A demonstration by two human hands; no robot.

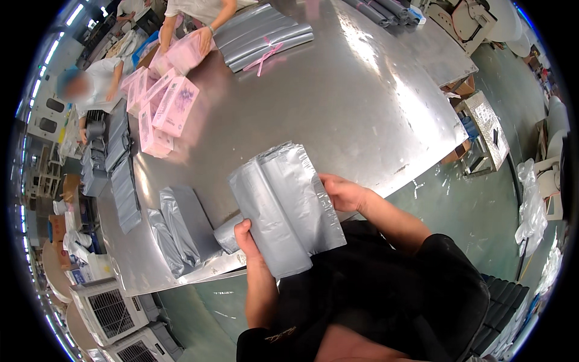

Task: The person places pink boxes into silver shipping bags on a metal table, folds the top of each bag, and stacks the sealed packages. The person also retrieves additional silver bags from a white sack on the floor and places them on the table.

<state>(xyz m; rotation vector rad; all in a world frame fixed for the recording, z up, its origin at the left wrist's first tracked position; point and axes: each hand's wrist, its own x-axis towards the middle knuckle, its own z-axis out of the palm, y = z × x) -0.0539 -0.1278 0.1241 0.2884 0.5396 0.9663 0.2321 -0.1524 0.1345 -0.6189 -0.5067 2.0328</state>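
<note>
A folded stack of grey plastic bags (283, 205) is held up in front of me, tilted over the near edge of the metal table. My left hand (247, 238) grips its lower left side, thumb on the front face and the other fingers hidden behind. At the right edge, my right hand (344, 192) pinches the stack, its fingertips partly covered by the plastic. Just left of my left hand, a small grey plastic roll or fold (227, 235) lies on the table. Farther left sit more folded grey bags (187, 223).
The shiny metal table (265, 114) spreads ahead. Pink boxes (175, 105) stand at its far left, where a co-worker's hands (204, 39) hold some. Beside them lies a grey bag bundle (265, 39) tied with pink ribbon. Another person (99, 81) works at the left. A metal cart (482, 130) stands right.
</note>
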